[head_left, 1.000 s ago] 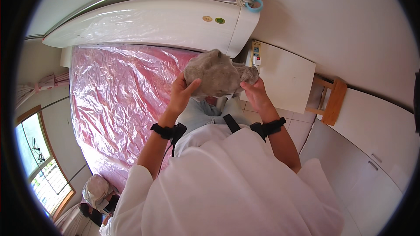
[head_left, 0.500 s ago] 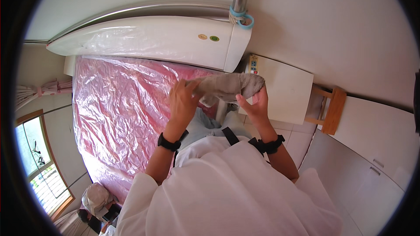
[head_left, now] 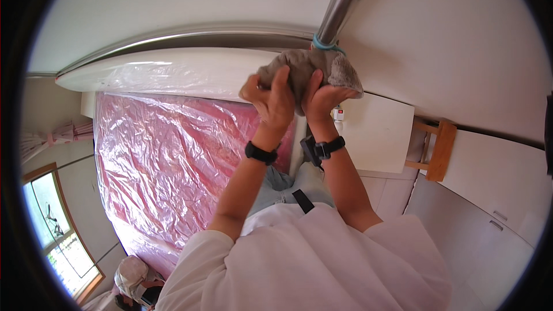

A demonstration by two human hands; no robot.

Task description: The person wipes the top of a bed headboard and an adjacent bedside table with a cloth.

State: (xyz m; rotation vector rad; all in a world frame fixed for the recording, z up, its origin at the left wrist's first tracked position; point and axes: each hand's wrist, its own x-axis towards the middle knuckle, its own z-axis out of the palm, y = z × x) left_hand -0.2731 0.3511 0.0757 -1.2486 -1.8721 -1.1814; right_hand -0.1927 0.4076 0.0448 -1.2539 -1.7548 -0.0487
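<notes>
A grey-brown cloth [head_left: 298,69], bunched and thick, is held up in front of me between both hands. My left hand [head_left: 274,102] grips its left part, with fingers curled against the fabric. Under the right part is my right hand [head_left: 320,99], thumb pressed up on the cloth and the other fingers partly hidden behind it. Just beyond the cloth rises a metal pole [head_left: 347,1], with a light-blue ring [head_left: 326,45] around its lower part. Whether the cloth touches the pole I cannot tell.
A white headboard [head_left: 167,72] stands behind a pink bed [head_left: 173,161] under clear plastic. To the right are a white cabinet [head_left: 385,138], a wooden stool-like frame [head_left: 442,151] and another white cabinet [head_left: 495,173]. A window [head_left: 62,224] and part of another person [head_left: 138,279] show at left.
Both hands have risen and moved farther out with the cloth, toward the pole. They are closer together, and the cloth, stretched lengthwise before, is now more bunched.
</notes>
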